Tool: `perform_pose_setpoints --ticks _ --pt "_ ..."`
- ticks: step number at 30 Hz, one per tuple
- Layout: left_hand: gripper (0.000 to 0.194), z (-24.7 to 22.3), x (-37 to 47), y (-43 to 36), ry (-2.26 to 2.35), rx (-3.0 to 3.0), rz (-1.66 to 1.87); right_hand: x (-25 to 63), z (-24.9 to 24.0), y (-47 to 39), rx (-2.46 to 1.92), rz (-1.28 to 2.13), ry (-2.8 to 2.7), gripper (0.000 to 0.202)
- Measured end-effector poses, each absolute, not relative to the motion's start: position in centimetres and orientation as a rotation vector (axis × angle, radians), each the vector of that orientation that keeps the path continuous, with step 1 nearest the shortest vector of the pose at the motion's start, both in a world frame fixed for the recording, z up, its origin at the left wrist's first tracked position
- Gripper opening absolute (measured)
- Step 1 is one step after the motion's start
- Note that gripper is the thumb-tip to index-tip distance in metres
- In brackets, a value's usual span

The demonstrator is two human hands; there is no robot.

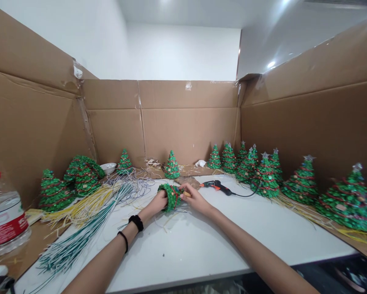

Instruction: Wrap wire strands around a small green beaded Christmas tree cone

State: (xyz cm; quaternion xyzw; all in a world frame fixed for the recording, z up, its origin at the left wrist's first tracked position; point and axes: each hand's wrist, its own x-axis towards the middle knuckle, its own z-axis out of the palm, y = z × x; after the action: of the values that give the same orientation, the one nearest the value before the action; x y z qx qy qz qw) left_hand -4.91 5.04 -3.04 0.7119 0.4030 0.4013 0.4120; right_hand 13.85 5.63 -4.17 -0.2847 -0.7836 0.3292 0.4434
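Left hand [161, 199] grips a small green tree [172, 197], tipped over in mid-scene; right hand [194, 199] pinches a wooden handle [187, 194] at its right side. Step looks like tool work on the tree; next move seems to call for a steady left hold.

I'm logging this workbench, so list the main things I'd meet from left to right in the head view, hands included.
Water bottle, leftmost tree, white bowl, left hand, green piece between the hands, right hand, glue gun, rightmost tree.
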Motion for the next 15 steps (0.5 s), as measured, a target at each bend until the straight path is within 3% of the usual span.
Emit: perform_pose_setpoints --ticks 15 --pt "0.034 -2.65 -4.27 4.15 1.082 1.652 1.041 13.63 -4.21 6.07 -0.719 0.686 -1.936 0.037"
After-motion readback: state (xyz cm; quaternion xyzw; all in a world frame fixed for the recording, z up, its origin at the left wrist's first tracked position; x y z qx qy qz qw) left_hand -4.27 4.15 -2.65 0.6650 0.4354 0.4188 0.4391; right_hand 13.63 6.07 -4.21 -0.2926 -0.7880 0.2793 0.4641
